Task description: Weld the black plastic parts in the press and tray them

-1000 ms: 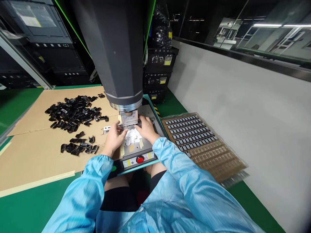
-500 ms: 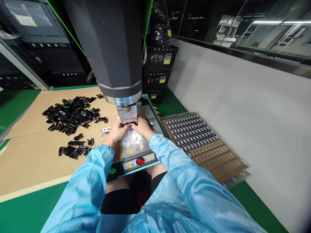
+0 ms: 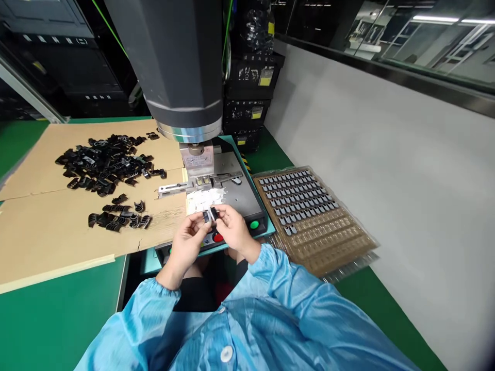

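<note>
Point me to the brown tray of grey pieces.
In the head view, the brown tray lies right of centre, between the machine's base and the pale wall.

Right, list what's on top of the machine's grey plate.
On the grey plate: a metal fixture, thin white pieces and a small grey tab. Whatever is under the white pieces is covered; the left hand and right hand hide part of the near side.
</note>
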A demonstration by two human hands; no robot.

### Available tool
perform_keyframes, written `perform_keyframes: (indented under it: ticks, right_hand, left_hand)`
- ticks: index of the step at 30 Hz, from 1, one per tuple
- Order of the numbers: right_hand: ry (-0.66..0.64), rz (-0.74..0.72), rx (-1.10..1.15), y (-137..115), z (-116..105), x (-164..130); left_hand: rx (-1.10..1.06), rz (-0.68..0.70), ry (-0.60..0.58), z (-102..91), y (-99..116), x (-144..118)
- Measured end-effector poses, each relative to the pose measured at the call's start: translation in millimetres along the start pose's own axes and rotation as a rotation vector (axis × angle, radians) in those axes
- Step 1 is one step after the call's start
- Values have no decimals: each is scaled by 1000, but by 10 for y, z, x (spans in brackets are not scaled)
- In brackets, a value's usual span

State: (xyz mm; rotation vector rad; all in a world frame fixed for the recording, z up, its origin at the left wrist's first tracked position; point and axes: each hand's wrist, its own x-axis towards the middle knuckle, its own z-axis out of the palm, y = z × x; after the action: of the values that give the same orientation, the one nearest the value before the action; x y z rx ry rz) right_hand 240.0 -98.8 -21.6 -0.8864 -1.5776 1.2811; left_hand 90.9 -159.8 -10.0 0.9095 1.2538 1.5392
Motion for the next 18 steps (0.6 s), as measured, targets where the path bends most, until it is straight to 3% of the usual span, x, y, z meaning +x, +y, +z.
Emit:
perform_keyframes:
  ticks: [8, 18]
  right_hand:
    - [14, 8, -29, -36, -34, -285]
    - [13, -36, 15, -16, -64, -368]
  left_hand:
    - [1, -1, -14, 21, -68, -220]
    - [-56, -1, -35, 33, -57, -277]
